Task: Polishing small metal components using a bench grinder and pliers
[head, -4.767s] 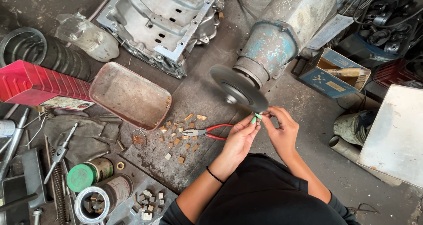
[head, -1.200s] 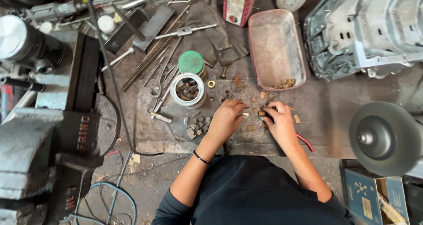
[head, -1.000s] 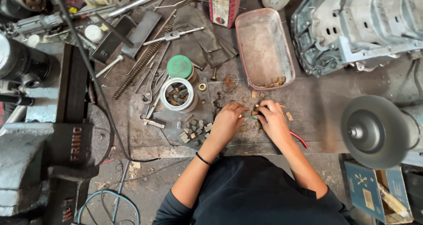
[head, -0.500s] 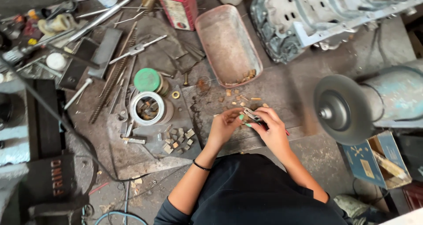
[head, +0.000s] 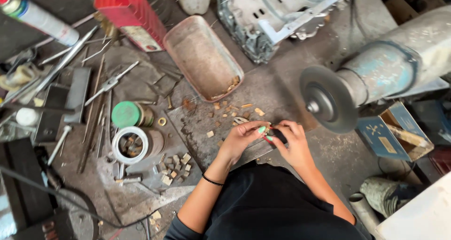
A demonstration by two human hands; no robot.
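Observation:
My left hand [head: 242, 139] and my right hand [head: 290, 141] meet fingertip to fingertip above a grey metal plate [head: 202, 148]. Between the fingertips they pinch one small pale metal piece [head: 266, 128]. A dark tool head shows under my right palm; whether that hand grips it I cannot tell. Several small tan blocks [head: 230, 113] lie scattered on the plate just beyond my hands. To the right, close to my right hand, stands a dark round grinding disc [head: 329, 99] on a blue-grey motor [head: 399, 61].
A rusty oblong tray [head: 188, 42] with several blocks lies ahead. At left are a round tin of parts [head: 130, 145], a green-lidded can [head: 127, 114], more blocks [head: 174, 167], loose rods and tools. A red can [head: 127, 12], a grey engine casing [head: 272, 14] and a blue box [head: 390, 132] surround the spot.
The view has swung back toward the grinder. My hands have lifted off the scattered blocks and come together, pinching a small piece, shifted right toward the disc.

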